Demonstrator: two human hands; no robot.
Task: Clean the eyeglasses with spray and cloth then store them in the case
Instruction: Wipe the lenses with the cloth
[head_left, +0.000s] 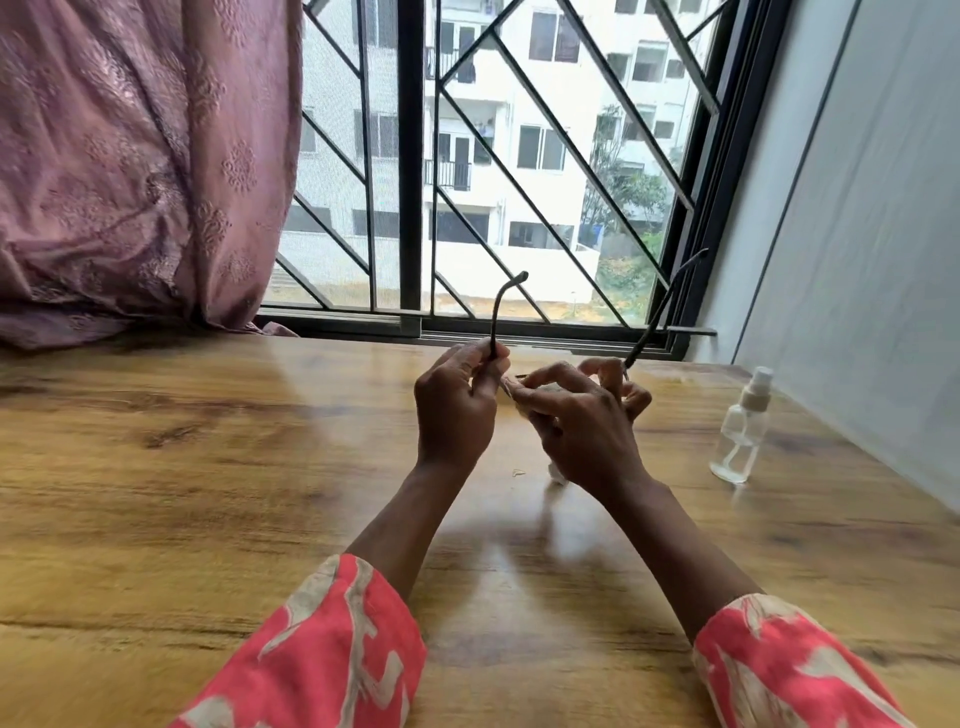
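- At nine to eleven o'clock I see a mauve curtain (140, 156) bunched down onto the back edge of the counter (182, 467); wide bare wood runs from there toward the middle, the most open room I have.
- The counter's far edge butts against the barred window (467, 171) at twelve o'clock.
- Both coral-patterned sleeves (332, 649) are cut off by the bottom border at six o'clock.
- My left hand (457, 410), just left of centre, has its thumb and fingers curled round one dark temple arm of the eyeglasses (501, 317); the arm rises from that grip and hooks over toward one o'clock.
- The lenses and front of the frame are mostly hidden behind my two hands; I cannot make out their state.
- My right hand (582, 421), touching or just beside the left, has fingers curled at the frame near the second temple arm, which slants up toward the window frame at one o'clock. What exactly that grip pinches I cannot tell; a pale scrap peeks out below the palm, too small and blurred to name.
- At three o'clock a clear spray bottle (740, 431) stands upright, well apart from my hands, near the counter's right edge and the grey wall (857, 260).
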